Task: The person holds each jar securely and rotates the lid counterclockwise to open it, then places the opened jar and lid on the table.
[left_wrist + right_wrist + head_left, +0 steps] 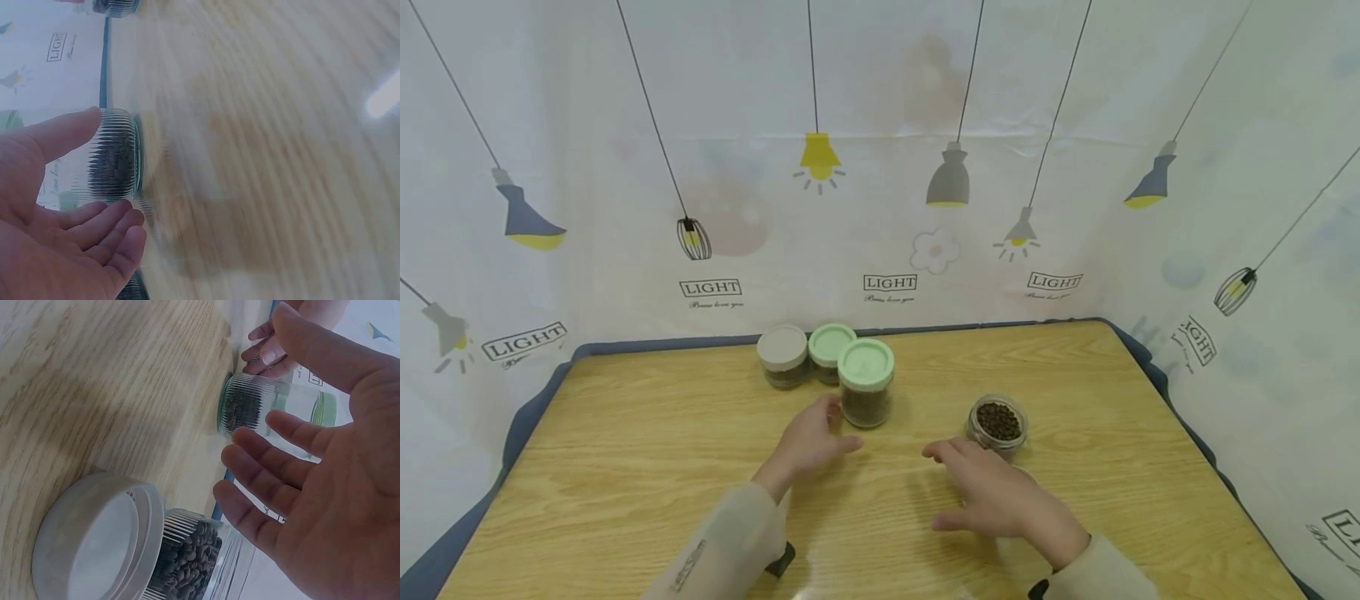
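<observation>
My left hand reaches over the table beside a tall ribbed glass jar with a pale green lid and dark contents. Its thumb and fingers are spread apart, and nothing is held. In the left wrist view the same jar shows between thumb and fingers. My right hand hovers with relaxed fingers, its palm free of anything. Just beyond it stands a lidless glass jar full of dark brown beans. A whitish round lid beside that jar is mostly hidden by the hand in the head view.
Behind the tall jar stand a glass jar with a greyish lid and another with a green lid. All are on a wooden table. A white curtain printed with lamps hangs around the back and sides.
</observation>
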Action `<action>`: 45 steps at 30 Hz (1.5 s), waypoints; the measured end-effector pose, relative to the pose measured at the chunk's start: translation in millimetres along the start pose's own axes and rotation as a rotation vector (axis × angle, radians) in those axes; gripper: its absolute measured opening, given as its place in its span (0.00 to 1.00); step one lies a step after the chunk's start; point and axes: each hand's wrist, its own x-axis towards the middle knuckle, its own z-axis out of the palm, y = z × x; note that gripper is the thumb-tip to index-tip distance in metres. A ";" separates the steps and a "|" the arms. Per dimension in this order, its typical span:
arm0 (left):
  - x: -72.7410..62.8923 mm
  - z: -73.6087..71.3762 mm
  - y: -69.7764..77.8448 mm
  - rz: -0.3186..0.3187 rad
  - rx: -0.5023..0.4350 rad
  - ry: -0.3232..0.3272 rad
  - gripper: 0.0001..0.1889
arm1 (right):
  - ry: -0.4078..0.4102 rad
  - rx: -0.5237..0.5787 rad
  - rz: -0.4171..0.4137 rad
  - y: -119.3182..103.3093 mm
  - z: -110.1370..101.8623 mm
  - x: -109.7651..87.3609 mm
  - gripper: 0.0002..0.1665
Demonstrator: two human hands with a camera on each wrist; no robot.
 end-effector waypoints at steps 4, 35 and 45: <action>5.1 -0.2 5.0 -0.015 -0.049 0.002 0.41 | -0.006 -0.011 0.006 -0.7 1.7 1.1 0.48; 28.7 25.8 12.3 -0.052 -0.190 0.149 0.47 | -0.018 0.033 -0.008 -3.0 10.2 3.0 0.43; 27.9 24.6 10.2 -0.050 -0.153 0.163 0.47 | -0.021 0.021 -0.022 -5.5 11.4 4.6 0.43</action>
